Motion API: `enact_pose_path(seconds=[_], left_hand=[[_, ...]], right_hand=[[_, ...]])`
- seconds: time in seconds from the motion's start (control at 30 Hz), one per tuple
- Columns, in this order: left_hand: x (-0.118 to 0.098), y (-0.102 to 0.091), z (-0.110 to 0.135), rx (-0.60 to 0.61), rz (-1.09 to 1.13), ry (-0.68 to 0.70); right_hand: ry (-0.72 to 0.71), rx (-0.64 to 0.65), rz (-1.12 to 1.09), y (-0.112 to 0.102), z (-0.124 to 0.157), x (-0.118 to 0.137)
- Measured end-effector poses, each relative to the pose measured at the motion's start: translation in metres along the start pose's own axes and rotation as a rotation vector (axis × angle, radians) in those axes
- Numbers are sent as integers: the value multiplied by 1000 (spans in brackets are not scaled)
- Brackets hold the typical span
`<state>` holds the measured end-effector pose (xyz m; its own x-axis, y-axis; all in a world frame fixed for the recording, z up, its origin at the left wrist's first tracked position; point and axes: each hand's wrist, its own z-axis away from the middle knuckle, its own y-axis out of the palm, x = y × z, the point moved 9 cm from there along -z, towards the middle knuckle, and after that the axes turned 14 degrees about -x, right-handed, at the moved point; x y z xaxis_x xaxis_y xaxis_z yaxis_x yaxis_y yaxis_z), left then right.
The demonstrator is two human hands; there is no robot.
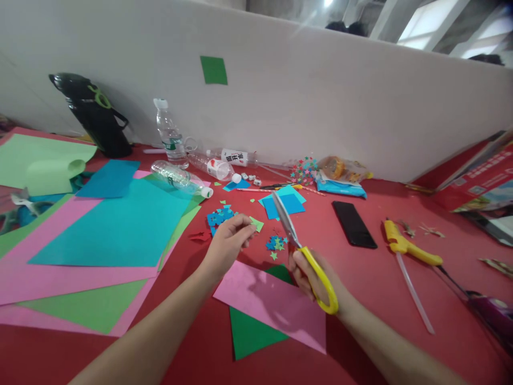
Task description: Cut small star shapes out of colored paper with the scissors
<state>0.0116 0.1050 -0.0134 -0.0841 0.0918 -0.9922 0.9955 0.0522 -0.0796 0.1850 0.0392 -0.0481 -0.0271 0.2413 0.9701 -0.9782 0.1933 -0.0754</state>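
Observation:
My right hand is wrapped round the yellow handles of a pair of scissors. Their metal blades point up and away and look closed. My left hand hovers over the table with thumb and fingers pinched together; what is between them, if anything, is hidden. Just past its fingertips is a light green paper scrap. Behind this hand lie blue paper cut-offs. A small heap of blue and green paper stars lies between my hands. Below them a pink paper sheet overlaps a dark green sheet.
Large coloured sheets cover the left side. Plastic bottles and a black flask stand or lie along the white partition. A phone and a yellow glue gun with its cord are at right. Blue paper squares lie ahead.

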Motion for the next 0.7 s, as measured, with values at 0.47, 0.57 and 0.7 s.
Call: enact_pose_path(seconds=[0.47,0.57,0.7], left_hand=[[-6,43,26,320,-874,509],[-13,28,15,208,-833,489],[-13,2,-4,26,-841,480]], right_hand=[[-5,-81,-46,-7,-13,3],[-32,-95,-82,-9,-15,4],[-76,-116,-117,-12,-21,4]])
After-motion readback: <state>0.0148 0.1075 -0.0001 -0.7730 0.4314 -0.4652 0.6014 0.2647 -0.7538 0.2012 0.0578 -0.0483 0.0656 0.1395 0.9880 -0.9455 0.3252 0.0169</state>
